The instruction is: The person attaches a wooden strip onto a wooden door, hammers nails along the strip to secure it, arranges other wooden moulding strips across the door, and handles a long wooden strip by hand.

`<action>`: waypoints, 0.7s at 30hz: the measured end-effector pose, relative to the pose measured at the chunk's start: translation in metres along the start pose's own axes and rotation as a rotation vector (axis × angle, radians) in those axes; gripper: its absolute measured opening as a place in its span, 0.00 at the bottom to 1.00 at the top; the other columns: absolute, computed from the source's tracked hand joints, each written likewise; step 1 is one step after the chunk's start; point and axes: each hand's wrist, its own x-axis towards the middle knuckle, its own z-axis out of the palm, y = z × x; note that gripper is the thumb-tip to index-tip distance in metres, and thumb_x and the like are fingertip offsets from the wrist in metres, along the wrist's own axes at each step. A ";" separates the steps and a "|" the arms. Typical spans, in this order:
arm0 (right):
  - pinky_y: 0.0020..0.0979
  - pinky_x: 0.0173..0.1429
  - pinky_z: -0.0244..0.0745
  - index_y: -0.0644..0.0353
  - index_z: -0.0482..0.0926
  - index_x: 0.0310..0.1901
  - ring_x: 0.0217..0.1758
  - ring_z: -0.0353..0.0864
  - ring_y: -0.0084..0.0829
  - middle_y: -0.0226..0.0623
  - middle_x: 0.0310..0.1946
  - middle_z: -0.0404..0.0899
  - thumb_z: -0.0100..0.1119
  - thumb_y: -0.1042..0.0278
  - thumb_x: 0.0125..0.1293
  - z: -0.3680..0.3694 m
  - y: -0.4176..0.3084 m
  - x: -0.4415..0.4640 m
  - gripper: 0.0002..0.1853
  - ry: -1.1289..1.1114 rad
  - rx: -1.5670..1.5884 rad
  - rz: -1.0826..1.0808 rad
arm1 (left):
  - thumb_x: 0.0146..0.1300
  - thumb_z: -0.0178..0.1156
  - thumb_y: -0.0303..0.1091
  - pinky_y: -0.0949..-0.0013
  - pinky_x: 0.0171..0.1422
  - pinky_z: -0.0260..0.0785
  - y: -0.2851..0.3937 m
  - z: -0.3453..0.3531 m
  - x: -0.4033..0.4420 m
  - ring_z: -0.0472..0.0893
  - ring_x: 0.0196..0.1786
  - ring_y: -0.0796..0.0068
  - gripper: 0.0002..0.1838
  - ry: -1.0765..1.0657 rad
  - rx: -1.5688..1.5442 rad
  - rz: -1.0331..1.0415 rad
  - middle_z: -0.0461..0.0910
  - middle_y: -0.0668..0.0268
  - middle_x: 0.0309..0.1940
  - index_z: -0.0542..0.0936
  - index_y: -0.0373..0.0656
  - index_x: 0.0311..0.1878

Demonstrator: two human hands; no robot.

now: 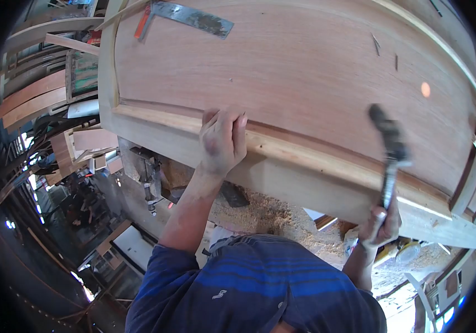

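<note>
My left hand (224, 141) is closed over a pale wooden strip (316, 160) that runs along the near edge of a large wooden panel (282, 77). Its fingers curl over the strip, and whether a small nail is pinched there is hidden. In my right hand (381, 225) is a hammer (389, 183), gripped by its handle near the panel's right front. The hammer's head is raised above the panel and blurred by motion. Small dark nail heads dot the strip to the right of my left hand.
A metal try square (193, 18) with a red-edged handle lies on the panel's far left. Loose nails (376, 44) lie at the far right. Sawdust (271, 213) covers the surface below the panel. Stacked boards (32, 100) stand at the left. A clamp-like metal tool (148, 177) sits beneath the panel's edge.
</note>
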 end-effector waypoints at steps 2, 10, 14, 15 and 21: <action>0.34 0.33 0.71 0.67 0.85 0.70 0.29 0.76 0.27 0.39 0.31 0.82 0.69 0.63 0.80 -0.006 -0.015 0.015 0.23 -0.193 -0.022 -0.197 | 0.78 0.64 0.26 0.53 0.52 0.73 -0.002 -0.001 -0.001 0.84 0.33 0.51 0.01 0.025 -0.006 -0.026 0.85 0.59 0.31 0.83 0.41 0.46; 0.37 0.33 0.71 0.32 0.90 0.67 0.29 0.75 0.30 0.26 0.31 0.72 0.83 0.65 0.58 0.001 -0.056 0.018 0.32 -0.606 -0.334 -0.558 | 0.81 0.64 0.32 0.49 0.50 0.74 0.001 0.000 -0.002 0.83 0.33 0.45 0.05 0.079 -0.008 -0.111 0.86 0.56 0.28 0.82 0.42 0.46; 0.35 0.32 0.70 0.26 0.81 0.77 0.28 0.73 0.27 0.25 0.30 0.69 0.79 0.64 0.65 0.007 -0.059 0.036 0.38 -0.670 -0.404 -0.685 | 0.82 0.63 0.33 0.47 0.49 0.74 -0.001 0.003 -0.005 0.83 0.34 0.44 0.05 0.088 -0.008 -0.114 0.86 0.56 0.28 0.82 0.43 0.47; 0.35 0.32 0.69 0.25 0.79 0.78 0.28 0.73 0.26 0.24 0.29 0.68 0.79 0.64 0.65 0.010 -0.057 0.042 0.39 -0.680 -0.430 -0.713 | 0.82 0.64 0.33 0.47 0.50 0.74 -0.002 0.005 -0.003 0.83 0.35 0.44 0.05 0.090 -0.005 -0.116 0.86 0.56 0.28 0.82 0.43 0.47; 0.35 0.31 0.68 0.25 0.78 0.79 0.26 0.73 0.26 0.23 0.27 0.67 0.80 0.63 0.64 0.021 -0.064 0.045 0.41 -0.696 -0.395 -0.653 | 0.82 0.64 0.34 0.48 0.51 0.74 -0.001 0.002 -0.004 0.84 0.34 0.46 0.06 0.043 0.005 -0.131 0.86 0.57 0.27 0.82 0.43 0.47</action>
